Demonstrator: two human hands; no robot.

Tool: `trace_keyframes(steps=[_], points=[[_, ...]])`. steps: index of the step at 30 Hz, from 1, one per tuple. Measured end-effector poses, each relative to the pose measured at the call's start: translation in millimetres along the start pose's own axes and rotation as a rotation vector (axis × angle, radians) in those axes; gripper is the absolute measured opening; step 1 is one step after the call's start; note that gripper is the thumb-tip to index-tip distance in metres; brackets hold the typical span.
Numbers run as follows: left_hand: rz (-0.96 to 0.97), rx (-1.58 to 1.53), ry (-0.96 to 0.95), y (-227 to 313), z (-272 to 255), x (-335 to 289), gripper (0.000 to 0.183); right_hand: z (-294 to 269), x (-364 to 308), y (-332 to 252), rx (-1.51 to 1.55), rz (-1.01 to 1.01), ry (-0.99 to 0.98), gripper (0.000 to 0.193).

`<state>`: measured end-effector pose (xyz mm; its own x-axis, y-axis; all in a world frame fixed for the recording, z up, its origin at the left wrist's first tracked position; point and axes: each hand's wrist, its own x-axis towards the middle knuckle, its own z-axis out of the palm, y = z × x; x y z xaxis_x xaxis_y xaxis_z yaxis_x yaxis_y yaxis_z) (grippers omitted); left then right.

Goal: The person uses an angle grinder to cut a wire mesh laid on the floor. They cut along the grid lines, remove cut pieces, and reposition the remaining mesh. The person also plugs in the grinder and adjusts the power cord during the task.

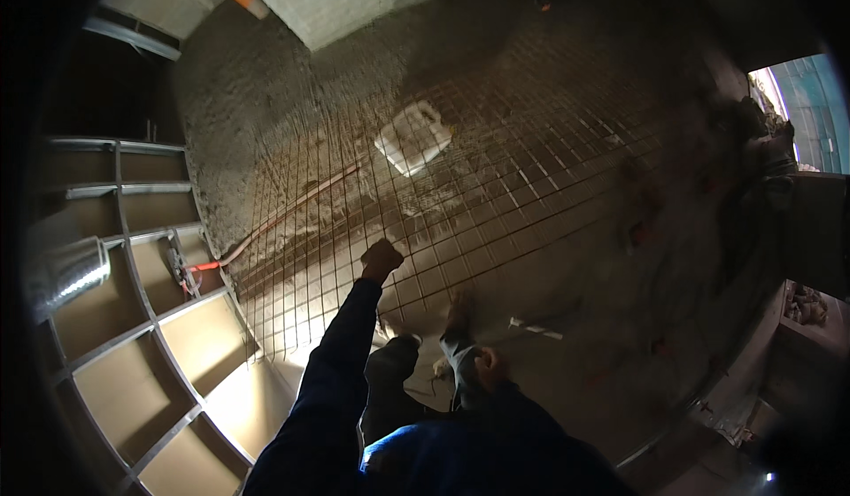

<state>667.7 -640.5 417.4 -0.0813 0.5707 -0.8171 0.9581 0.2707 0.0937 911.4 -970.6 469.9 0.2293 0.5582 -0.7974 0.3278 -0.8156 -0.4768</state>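
A large rusty steel wire mesh [469, 215] stretches across the middle of the view, low over the rough floor. My left arm reaches forward, and the left hand [382, 260] is closed in a fist on the mesh's bars near its close edge. My right hand [489, 369] hangs low beside my right leg, away from the mesh. Its fingers are in shadow and cannot be made out. Beyond the left hand, a pale squarish block or bag [413, 138] shows through the grid.
A reddish pipe [301, 202] runs along the floor from a metal-stud wall [159, 319] on the left. Behind stands a pale concrete wall [345, 0] with an orange pipe piece [247, 0] near it. A short light strip [537, 329] lies on the floor to the right.
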Motion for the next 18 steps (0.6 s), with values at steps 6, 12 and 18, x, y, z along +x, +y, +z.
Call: trace_keyframes(steps=[6, 12, 18], points=[[0.069, 0.085, 0.076, 9, -80, -16, 0.034, -154, -34, -159, 0.117, -0.394, -0.457, 0.045], [0.047, -0.033, 0.043, -5, -95, -13, 0.032, -221, 31, -350, 0.194, -0.521, -0.278, 0.044], [0.037, -0.011, 0.013, -4, -120, -21, 0.032, -260, 186, -447, -0.486, -0.375, -0.027, 0.047]])
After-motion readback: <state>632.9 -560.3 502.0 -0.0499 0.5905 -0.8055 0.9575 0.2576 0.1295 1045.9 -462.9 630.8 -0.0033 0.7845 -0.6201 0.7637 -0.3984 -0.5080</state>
